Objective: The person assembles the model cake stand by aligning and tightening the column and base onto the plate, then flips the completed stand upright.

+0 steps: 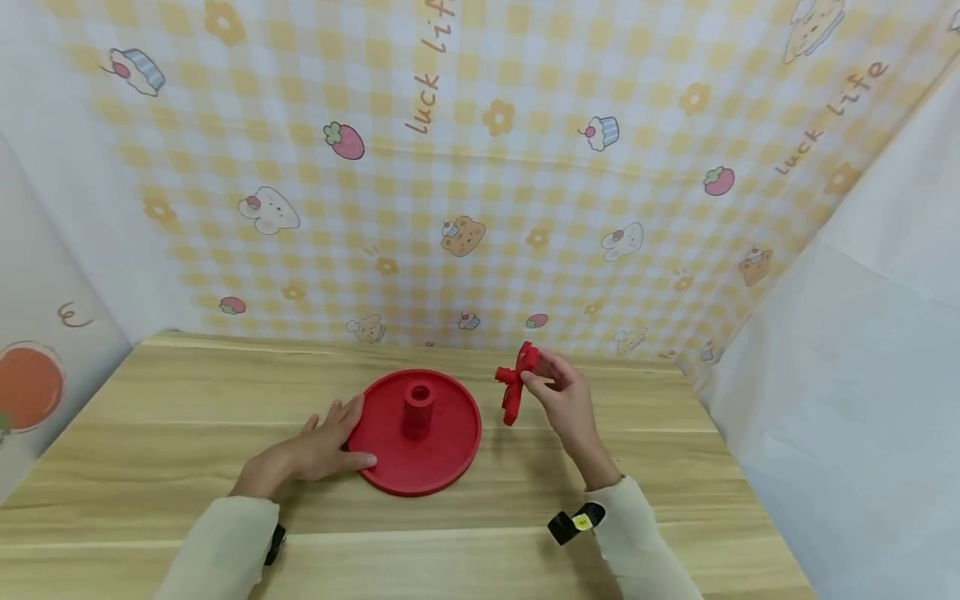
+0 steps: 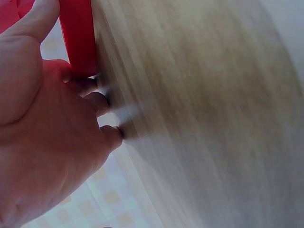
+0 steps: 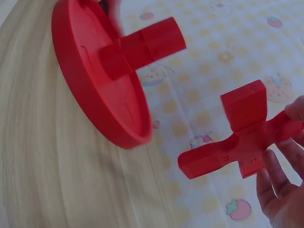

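Observation:
A round red tray [image 1: 442, 463] with a low rim lies on the table, and a hollow red post [image 1: 418, 413] stands upright at its middle. My left hand [image 1: 324, 447] holds the tray's left side, its thumb over the rim and its fingers along the outer edge. To the right of the tray, my right hand [image 1: 564, 395] pinches a red cross-shaped piece [image 3: 251, 145] by one of its arms. That piece is tilted on edge above the table, with a short peg pointing left toward the post. Small marks show on its face in the right wrist view.
The wooden table [image 1: 405, 554] runs back to a yellow-checked cloth [image 1: 480, 183] with printed cartoons. White sheets [image 1: 862, 358] hang at both sides. Each wrist carries a black strap, the right one [image 1: 576, 523] with a yellow mark.

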Motion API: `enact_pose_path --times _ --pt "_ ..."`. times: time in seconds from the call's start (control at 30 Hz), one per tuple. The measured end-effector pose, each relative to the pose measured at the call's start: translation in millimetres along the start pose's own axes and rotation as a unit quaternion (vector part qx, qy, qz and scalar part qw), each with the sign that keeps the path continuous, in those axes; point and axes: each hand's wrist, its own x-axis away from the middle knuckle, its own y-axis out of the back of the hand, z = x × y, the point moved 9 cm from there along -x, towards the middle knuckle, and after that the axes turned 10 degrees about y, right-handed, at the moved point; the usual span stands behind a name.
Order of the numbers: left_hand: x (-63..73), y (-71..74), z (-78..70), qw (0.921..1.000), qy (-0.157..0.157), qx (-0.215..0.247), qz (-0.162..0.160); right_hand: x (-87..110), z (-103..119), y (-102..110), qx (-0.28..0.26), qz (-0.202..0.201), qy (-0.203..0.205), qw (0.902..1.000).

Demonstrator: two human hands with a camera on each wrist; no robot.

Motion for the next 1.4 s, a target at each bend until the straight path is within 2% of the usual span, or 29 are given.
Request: enact_pose_path --times 0.23,0.47,0.7,0.9,1.03,1.2,1.4 --pt "-1.7 1.9 -2.5 1.0 0.001 -0.007 -0.003 -5.3 1 -12 -0.033 -0.032 0.012 0.9989" --pt "-2.2 4.9 -2.3 0.9998 0.002 -0.017 -0.006 -10.1 6 -26 -0.008 -0.033 0.03 0.999" --pt "-4.1 6.4 -2.6 0.9997 0.006 -0.022 -0.004 -14.0 10 -48 -0.02 0.005 0.034 0.9992" --pt "-5.0 8.1 -5.0 0.9998 0.004 -0.018 -0.005 -18.2 20 -69 0.0 0.04 0.074 0.9964" --pt "-4.9 6.6 -5.8 0.9999 0.001 -0.015 -0.005 -19.4 30 -83 0.019 0.059 0.11 0.992" --pt "-0.7 1.4 -0.2 0.9999 0.008 -0.012 -0.001 -15.7 39 -107 0.033 0.09 0.136 0.986" --pt "2.5 0.2 -0.5 0.9999 0.001 -0.01 -0.008 -11.8 54 -128 0.052 0.134 0.185 0.9723"
